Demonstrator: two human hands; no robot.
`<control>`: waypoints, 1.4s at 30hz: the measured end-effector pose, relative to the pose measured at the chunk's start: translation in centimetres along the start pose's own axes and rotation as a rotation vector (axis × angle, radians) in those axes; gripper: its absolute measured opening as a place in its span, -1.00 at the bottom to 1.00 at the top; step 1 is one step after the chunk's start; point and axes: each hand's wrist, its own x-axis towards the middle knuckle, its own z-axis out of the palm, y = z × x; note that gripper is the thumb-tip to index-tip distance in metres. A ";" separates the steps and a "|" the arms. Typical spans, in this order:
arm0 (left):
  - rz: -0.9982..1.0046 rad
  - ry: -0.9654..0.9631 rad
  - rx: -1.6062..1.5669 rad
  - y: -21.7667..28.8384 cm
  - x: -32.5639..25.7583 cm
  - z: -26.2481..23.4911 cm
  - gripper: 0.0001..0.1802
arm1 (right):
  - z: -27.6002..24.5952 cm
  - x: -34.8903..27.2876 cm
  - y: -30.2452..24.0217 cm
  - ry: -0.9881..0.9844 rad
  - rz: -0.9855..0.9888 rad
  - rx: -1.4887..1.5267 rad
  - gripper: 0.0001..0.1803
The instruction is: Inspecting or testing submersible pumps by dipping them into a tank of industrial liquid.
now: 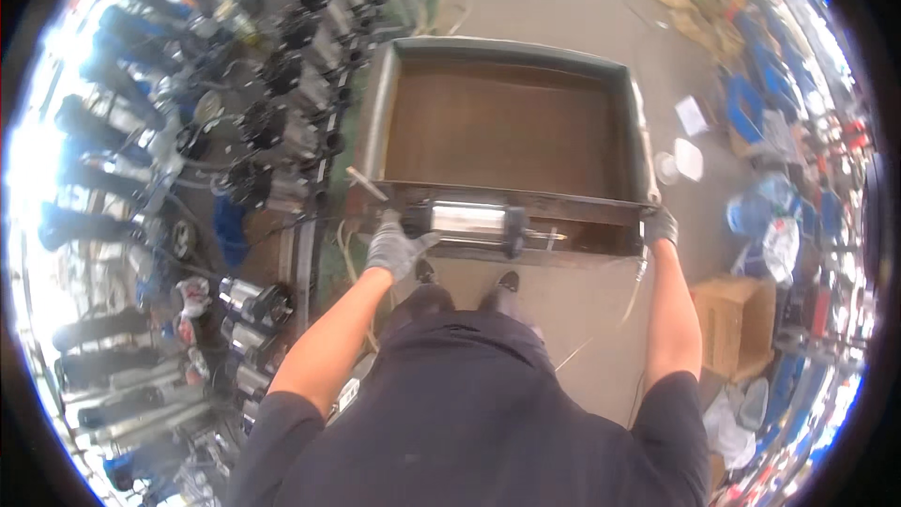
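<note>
A silver cylinder with black end caps (469, 222), which looks like a motor or pump body, lies sideways across the near ledge of a metal tank (627, 94). A thin rod (549, 236) with a small crosspiece sticks out of its right end. My left hand (396, 249), in a grey glove, is beside the cylinder's left end, thumb spread from the fingers. Whether it touches the cylinder I cannot tell. At the tank's near right corner, my gloved right hand (662, 225) has its fingers curled; what they grip is hidden. A light stick-like bar (367, 184) rests across the left rim.
Rows of similar black-and-silver cylinders (251, 300) stand along the left. On the right are a cardboard box (737, 324), a blue-tinted water jug (748, 214) and plastic bags (781, 249). The tank holds brownish liquid or has a brown bottom. My shoes (508, 281) are close to it.
</note>
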 end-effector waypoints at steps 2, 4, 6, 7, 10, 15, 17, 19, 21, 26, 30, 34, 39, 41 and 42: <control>0.032 -0.011 -0.072 -0.2 0.1 0.2 0.17 | 0.0 -0.5 -0.3 0.042 -0.026 -0.064 -0.46; 0.063 0.028 -0.071 -0.4 0.1 0.4 0.08 | 0.0 -2.0 -1.1 0.129 -0.079 0.004 -0.44; 0.031 0.005 -0.106 -0.9 0.2 0.3 -0.05 | -0.5 -3.8 -2.9 0.258 0.027 0.093 -0.47; 0.065 -0.060 -0.194 -1.4 0.5 0.1 -0.18 | -0.2 -5.2 -4.3 0.229 -0.009 0.169 -0.58; -0.007 0.136 -0.244 -3.6 3.5 -1.1 -0.33 | 1.3 -10.1 -10.1 0.216 -0.412 0.336 -0.66; 0.061 0.568 -0.189 -9.9 10.8 -5.5 -0.50 | 6.4 -17.4 -22.0 -0.045 -0.538 0.528 -0.75; 0.123 0.587 -0.092 -11.1 13.9 -7.2 -0.48 | 7.2 -18.8 -24.9 -0.021 -0.600 0.423 -0.74; 0.005 0.134 -0.108 -11.1 15.9 -8.2 -0.56 | 7.5 -19.2 -26.2 -0.023 -0.567 0.129 -0.74; -0.110 -0.028 -0.177 -10.4 16.7 -8.5 -0.59 | 7.7 -18.9 -26.5 -0.102 -0.492 0.188 -0.73; 0.193 0.100 0.134 -8.5 15.3 -8.9 -0.69 | 9.3 -17.5 -25.1 -0.047 -0.615 0.180 -0.80; 0.418 0.330 -0.094 -8.6 10.4 -8.5 -0.76 | 9.8 -17.3 -25.0 0.014 -0.634 0.194 -0.78; 0.092 0.087 -0.789 -10.0 5.7 -8.4 -0.70 | 8.4 -18.6 -26.2 -0.074 -0.441 0.218 -0.75; 0.017 -0.039 -1.006 -11.0 3.9 -6.8 -0.70 | 6.5 -20.1 -27.9 0.030 -0.502 0.122 -0.73; 0.002 -0.028 -1.021 -10.9 4.1 -5.9 -0.72 | 6.4 -20.3 -28.1 0.061 -0.503 0.099 -0.72; 0.010 -0.055 -1.055 -10.9 4.3 -5.6 -0.73 | 6.4 -20.3 -28.1 0.058 -0.496 0.109 -0.72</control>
